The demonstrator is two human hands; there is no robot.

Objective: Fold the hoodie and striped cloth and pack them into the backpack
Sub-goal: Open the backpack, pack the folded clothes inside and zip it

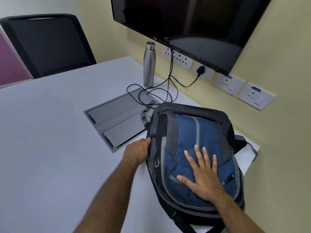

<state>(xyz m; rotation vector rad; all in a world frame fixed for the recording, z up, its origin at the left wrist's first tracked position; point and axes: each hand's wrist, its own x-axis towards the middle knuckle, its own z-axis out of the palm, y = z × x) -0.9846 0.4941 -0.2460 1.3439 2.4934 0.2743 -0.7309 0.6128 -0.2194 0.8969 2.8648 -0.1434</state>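
Backpack (pixel 190 135) lies flat on bench (pixel 50 132). Right hand (pixel 204 175) presses its blue front, fingers (pixel 198 153) spread straight. Left hand (pixel 138 151) grips bag's side edge, fingers curled round it. Steel bottle (pixel 149 64) well beyond left hand.

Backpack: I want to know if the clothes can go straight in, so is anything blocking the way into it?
Yes. The backpack lies front-up and looks closed; the right hand presses flat on its blue front panel and the left hand grips its side edge. Neither hoodie nor striped cloth is in view.
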